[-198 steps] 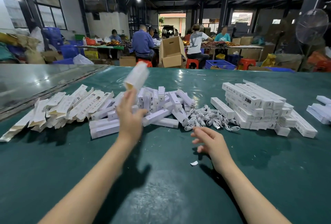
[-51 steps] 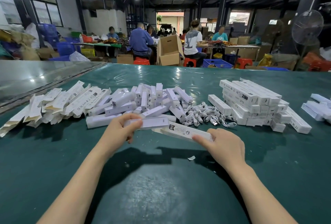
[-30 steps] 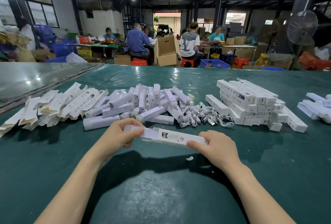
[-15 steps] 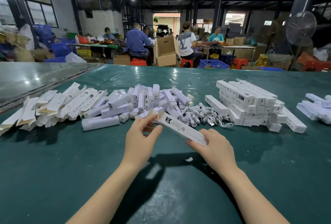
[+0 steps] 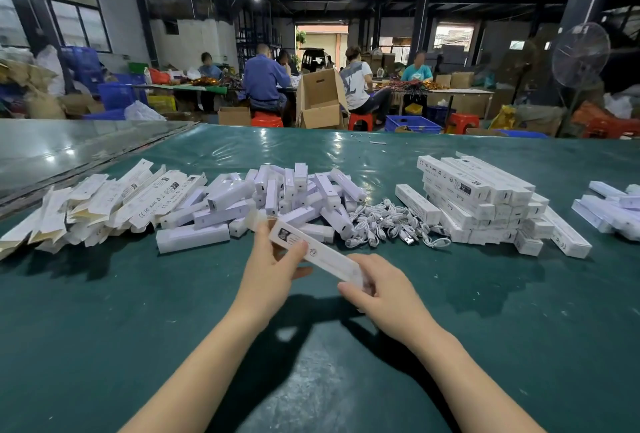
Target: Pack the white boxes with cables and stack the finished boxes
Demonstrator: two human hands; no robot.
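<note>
Both my hands hold one long white box (image 5: 320, 252) above the green table (image 5: 138, 311). My left hand (image 5: 273, 269) pinches its far end, where a flap sticks up. My right hand (image 5: 381, 288) grips the near end. Behind the box lies a heap of white inner pieces (image 5: 277, 200). A tangle of white cables (image 5: 388, 224) lies to the right of that heap. Further right stands a stack of finished boxes (image 5: 485, 200). Flat unfolded box sleeves (image 5: 104, 200) are spread at the left.
More white boxes (image 5: 613, 207) lie at the table's right edge. A shiny grey surface (image 5: 52, 152) borders the table at the far left. Several people sit at tables behind, with a cardboard carton (image 5: 320, 100) and a standing fan (image 5: 580, 54).
The inner piece my left hand held has gone into the box. My left hand has moved from the box's left side to its far end, and the box now points away from me.
</note>
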